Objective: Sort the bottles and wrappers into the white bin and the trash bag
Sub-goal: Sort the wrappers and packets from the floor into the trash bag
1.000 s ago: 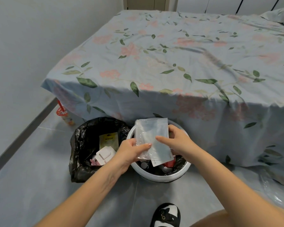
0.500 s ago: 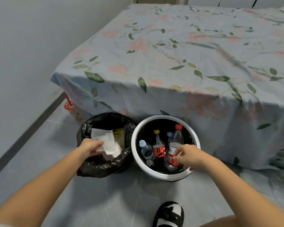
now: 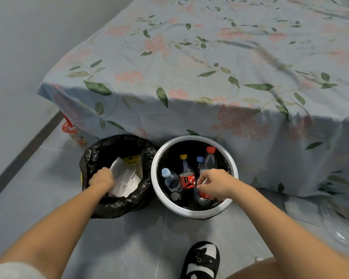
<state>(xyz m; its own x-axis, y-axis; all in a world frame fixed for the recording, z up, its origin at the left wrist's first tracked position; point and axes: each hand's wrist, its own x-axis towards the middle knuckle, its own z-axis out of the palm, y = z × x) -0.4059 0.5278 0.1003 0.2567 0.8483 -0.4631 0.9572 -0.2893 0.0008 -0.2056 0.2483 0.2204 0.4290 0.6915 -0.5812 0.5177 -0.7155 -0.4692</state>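
Clear plastic is going down into the bag on the left: the left hand is curling over the near edge of a wrapper and pressing it in on top of a yellow packet. On the right, the right hand is hovering inside the bin, finger and thumb pinching something thin and pale above the bottles, which are standing and leaning together in there.

To do this well, the left hand should be pushing the wrapper fully below the bag's rim before letting go, since light film is likely to spring back up. The right hand should be lifting its scrap straight up, clear of the caps, so no bottle is tipping over, then carrying it across to the bag.

What the right hand is pinching is too small to name; it is probably another wrapper. Left fingertips are hidden under the hand. Bottles beneath the right hand are partly covered, and a red item under the bed's left corner is cut off
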